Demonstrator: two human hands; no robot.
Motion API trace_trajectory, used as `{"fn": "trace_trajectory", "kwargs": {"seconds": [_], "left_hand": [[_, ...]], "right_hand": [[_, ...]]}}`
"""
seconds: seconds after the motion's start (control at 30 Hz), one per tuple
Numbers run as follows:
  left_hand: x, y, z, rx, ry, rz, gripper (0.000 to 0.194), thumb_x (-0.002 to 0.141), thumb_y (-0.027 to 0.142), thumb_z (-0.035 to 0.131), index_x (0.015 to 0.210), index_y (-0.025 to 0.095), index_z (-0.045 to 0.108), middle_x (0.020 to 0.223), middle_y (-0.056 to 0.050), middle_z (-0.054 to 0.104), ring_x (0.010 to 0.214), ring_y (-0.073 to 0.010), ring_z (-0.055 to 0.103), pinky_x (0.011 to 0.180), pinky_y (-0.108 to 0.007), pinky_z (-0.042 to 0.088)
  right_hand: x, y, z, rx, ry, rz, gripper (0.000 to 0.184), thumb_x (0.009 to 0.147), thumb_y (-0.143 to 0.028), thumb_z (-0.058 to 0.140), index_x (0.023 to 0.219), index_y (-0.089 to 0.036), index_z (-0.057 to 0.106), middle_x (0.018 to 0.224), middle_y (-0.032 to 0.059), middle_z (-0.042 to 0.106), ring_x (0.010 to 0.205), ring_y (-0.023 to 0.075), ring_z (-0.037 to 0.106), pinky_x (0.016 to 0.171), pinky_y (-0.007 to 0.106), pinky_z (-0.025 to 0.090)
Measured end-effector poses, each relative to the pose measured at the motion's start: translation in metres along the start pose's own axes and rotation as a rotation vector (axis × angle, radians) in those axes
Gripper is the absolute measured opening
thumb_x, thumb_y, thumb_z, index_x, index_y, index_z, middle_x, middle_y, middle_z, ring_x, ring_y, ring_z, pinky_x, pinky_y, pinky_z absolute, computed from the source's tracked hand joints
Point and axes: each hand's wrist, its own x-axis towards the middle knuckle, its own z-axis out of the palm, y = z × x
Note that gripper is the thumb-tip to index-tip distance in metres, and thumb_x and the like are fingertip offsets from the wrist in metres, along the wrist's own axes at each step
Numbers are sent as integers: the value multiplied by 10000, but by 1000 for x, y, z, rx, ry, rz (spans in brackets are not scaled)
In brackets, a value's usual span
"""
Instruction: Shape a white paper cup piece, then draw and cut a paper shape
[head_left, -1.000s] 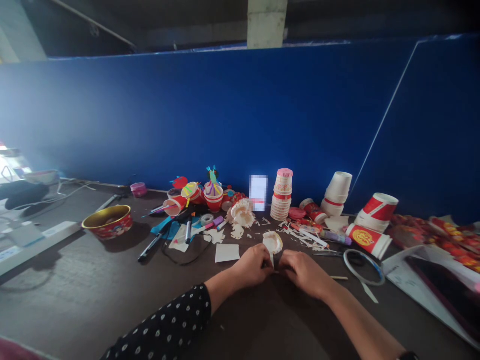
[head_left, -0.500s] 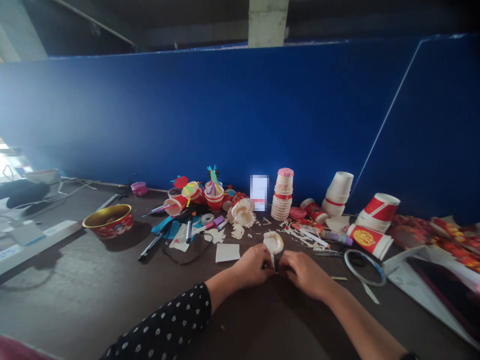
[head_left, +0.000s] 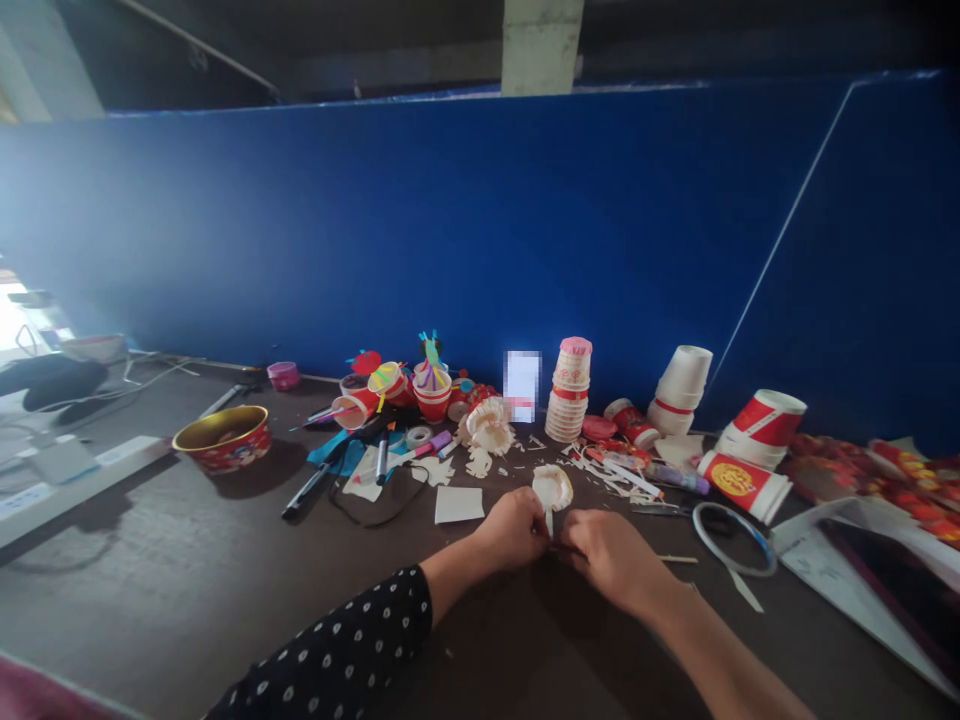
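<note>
A person's left hand (head_left: 514,530) pinches the narrow stem of a curled paper-cup piece (head_left: 553,488) at the near middle of a dark worktop (head_left: 225,560); the right hand (head_left: 611,558), curled tight just beside it, hides its fingertips, so whether it grips cannot be told. Fine shaping at that stem is the work in hand. Just left lies one white paper square (head_left: 458,505); to the right, one pair of scissors (head_left: 660,508) and one thin ring (head_left: 733,540). Farther off stand one fringed paper-cup flower (head_left: 489,425), one tall stack of paper cups (head_left: 568,390) and, far left, one gold-lined red bowl (head_left: 223,438), against a blue wall panel (head_left: 450,230).
</note>
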Motion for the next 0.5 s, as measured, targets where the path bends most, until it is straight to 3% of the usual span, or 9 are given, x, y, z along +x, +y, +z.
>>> {"fn": "trace_trajectory", "kwargs": {"seconds": [0.27, 0.5], "left_hand": [[0, -2, 0, -59, 5, -9, 120, 567, 54, 548, 589, 129, 639, 744, -33, 609, 723, -150, 552, 649, -206, 421], [0, -4, 1, -41, 21, 33, 174, 580, 40, 507, 615, 136, 648, 728, -37, 616, 749, -161, 557, 700, -224, 430]], "right_hand": [[0, -17, -8, -206, -81, 35, 233, 791, -173, 452, 722, -150, 673, 795, 102, 676, 741, 202, 609, 630, 270, 365], [1, -24, -12, -181, -68, 79, 265, 811, -149, 420, 727, -139, 671, 793, 116, 681, 747, 196, 615, 646, 263, 375]]}}
